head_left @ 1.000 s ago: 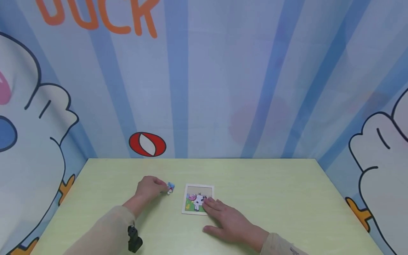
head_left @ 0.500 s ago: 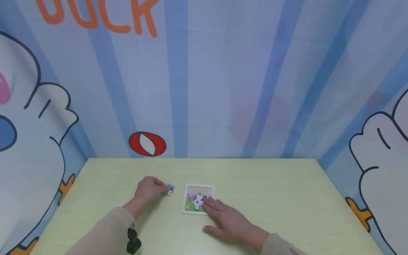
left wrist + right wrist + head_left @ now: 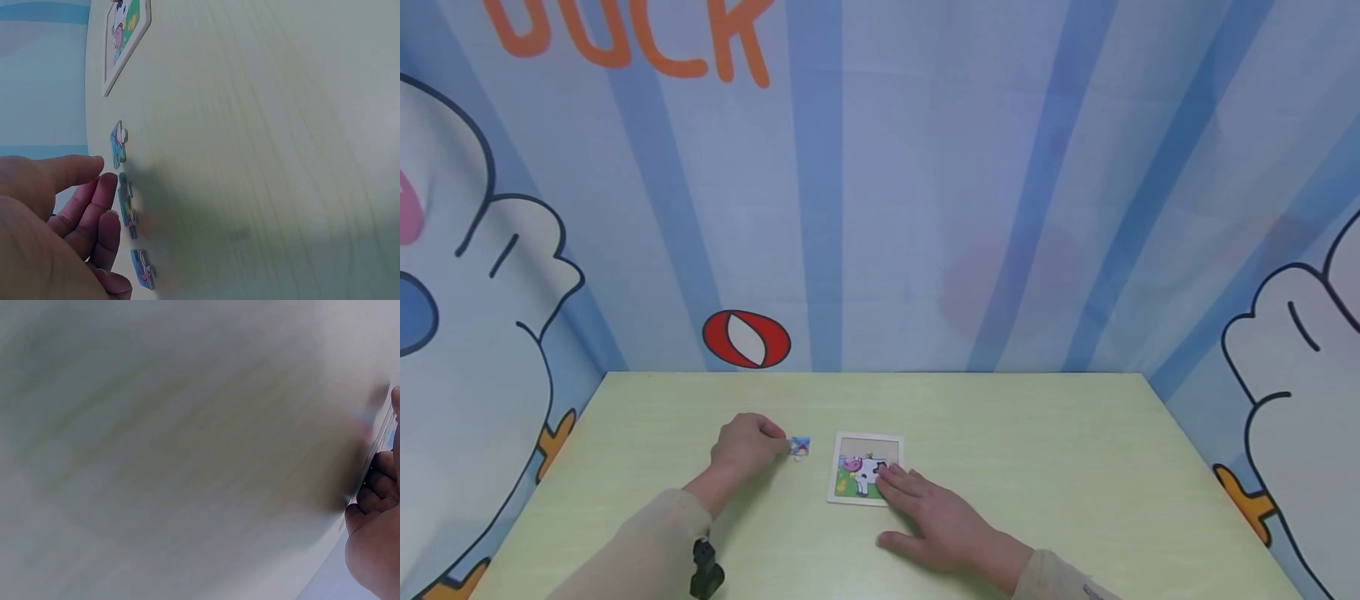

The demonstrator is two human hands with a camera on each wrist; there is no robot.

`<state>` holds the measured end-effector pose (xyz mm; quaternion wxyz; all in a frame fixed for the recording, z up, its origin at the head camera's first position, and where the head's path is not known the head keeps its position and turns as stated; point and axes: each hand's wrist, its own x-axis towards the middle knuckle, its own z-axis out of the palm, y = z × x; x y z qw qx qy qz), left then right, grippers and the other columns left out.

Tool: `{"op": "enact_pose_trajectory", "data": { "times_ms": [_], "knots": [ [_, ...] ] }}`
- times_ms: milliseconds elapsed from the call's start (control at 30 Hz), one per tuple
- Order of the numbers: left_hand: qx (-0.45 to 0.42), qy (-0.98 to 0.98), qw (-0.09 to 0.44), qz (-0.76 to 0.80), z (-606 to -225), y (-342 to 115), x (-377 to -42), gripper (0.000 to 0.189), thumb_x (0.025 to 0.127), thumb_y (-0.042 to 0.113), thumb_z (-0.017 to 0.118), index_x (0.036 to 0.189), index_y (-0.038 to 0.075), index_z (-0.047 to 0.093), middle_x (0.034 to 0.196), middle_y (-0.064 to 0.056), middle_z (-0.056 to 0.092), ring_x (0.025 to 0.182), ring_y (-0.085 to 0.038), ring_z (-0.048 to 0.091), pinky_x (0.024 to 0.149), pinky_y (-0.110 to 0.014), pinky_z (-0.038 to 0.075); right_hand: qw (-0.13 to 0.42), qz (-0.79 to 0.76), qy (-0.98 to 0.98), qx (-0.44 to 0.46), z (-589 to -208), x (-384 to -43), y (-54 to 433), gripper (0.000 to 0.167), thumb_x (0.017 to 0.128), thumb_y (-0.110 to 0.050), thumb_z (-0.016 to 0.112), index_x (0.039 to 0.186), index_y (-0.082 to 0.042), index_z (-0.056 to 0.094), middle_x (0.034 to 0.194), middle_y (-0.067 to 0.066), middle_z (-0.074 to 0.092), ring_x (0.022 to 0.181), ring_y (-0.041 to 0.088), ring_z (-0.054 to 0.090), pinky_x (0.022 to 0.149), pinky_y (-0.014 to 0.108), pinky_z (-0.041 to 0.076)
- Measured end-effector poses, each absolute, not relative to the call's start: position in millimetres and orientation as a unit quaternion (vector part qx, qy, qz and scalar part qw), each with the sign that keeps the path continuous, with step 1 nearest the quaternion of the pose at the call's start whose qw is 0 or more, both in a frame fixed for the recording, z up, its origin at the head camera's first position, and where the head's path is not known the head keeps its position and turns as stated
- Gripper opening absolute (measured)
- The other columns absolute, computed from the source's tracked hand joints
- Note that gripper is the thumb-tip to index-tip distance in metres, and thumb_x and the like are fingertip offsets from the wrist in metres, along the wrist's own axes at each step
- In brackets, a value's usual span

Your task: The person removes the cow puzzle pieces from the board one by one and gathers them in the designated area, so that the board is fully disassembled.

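Note:
A small blue jigsaw piece (image 3: 801, 446) with a knob lies on the table, left of a white-framed jigsaw puzzle (image 3: 866, 487) showing a cow. My left hand (image 3: 747, 450) is beside that piece, fingertips right at its left edge. In the left wrist view the thumb and fingers are loosely bent with nothing visible between them. Two more jigsaw pieces, a middle one (image 3: 127, 205) and a lower one (image 3: 143, 269), lie beside the fingers; the hand hides them in the head view. My right hand (image 3: 936, 518) rests with extended fingers on the puzzle's right edge, covering its lower right corner.
The puzzle's upper part shows bare beige backing. A pale wood-grain table (image 3: 1075, 467) reaches back to a blue striped cloth wall (image 3: 887, 208). A black device (image 3: 706, 568) is strapped at the left wrist.
The blue piece has turned from tilted to nearly square with the table. My left fingers have drawn slightly left from it. The right hand and the puzzle have stayed put.

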<state>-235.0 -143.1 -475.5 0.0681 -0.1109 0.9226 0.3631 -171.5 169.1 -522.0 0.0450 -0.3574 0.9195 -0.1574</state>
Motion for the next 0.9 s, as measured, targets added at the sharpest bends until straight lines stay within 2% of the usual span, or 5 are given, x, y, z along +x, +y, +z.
{"op": "enact_pose_trajectory", "data": {
  "times_ms": [133,333,600,900],
  "knots": [
    [-0.087,0.934,0.047,0.343,-478,-147,-235,0.013,0.093,0.016,0.079,0.099,0.005,0.076,0.094,-0.007,0.072,0.096,-0.03,0.064,0.092,-0.057,0.043,0.049,-0.153,0.921,-0.354,-522,-171,168,0.078,0.107,-0.062,0.051,0.163,-0.009,0.043,0.171,0.006,0.038,0.158,0.024,0.034,0.125,0.046,0.032],
    [-0.055,0.94,0.022,0.336,-477,-154,-231,0.013,0.093,0.015,0.082,0.1,0.006,0.075,0.089,-0.004,0.074,0.088,-0.024,0.066,0.092,-0.056,0.043,0.063,-0.151,0.924,-0.344,-523,-172,168,0.078,0.107,-0.062,0.051,0.165,-0.011,0.041,0.173,0.002,0.034,0.16,0.021,0.031,0.127,0.044,0.029],
    [0.024,0.951,0.005,0.31,-462,-152,-227,0.013,0.092,0.015,0.084,0.102,0.01,0.077,0.094,0.0,0.076,0.092,-0.022,0.067,0.094,-0.058,0.042,0.056,-0.151,0.923,-0.35,-522,-172,168,0.077,0.107,-0.061,0.052,0.163,-0.009,0.043,0.172,0.005,0.037,0.159,0.024,0.034,0.126,0.046,0.031],
    [0.08,0.956,0.011,0.281,-445,-132,-226,0.017,0.09,0.018,0.087,0.104,0.012,0.078,0.094,0.003,0.077,0.093,-0.02,0.067,0.095,-0.057,0.042,0.065,-0.138,0.926,-0.345,-522,-173,167,0.078,0.107,-0.063,0.052,0.164,-0.011,0.042,0.172,0.002,0.035,0.16,0.021,0.032,0.127,0.044,0.029]
  ]
}}
